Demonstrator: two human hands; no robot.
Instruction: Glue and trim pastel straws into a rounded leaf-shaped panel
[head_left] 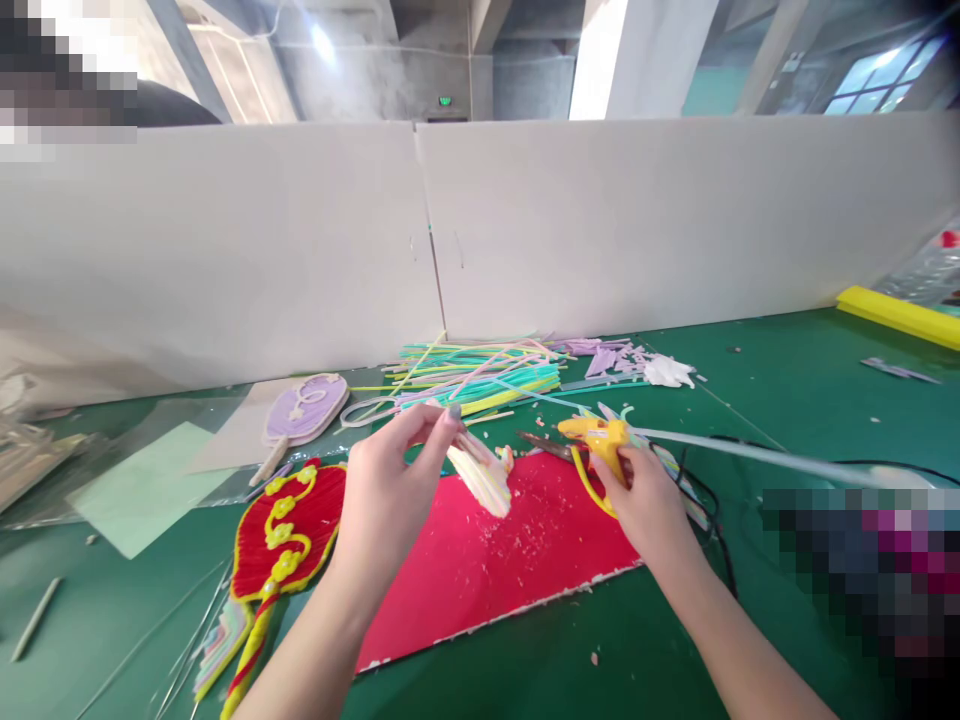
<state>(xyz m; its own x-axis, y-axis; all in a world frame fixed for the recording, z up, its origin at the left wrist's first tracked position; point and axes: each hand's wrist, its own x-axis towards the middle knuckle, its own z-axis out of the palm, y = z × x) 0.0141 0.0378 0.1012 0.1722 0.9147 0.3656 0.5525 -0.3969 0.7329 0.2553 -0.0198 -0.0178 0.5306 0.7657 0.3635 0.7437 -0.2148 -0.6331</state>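
My left hand (397,470) pinches a small pale fan-shaped piece made of pastel sticks (484,478) and holds it above a red mat (495,560). To its right, my right hand (637,495) grips a yellow glue gun (596,440), whose nozzle points left toward the piece. A long glue stick (750,455) juts out of the gun's back to the right. White crumbs lie scattered on the red mat.
A red and yellow fan (289,530) lies left of the mat and a purple fan (304,410) behind it. Several pastel sticks (480,375) are piled by the white partition (480,230). Scissors (544,445), black cable (705,500), a yellow strip (896,315) at far right.
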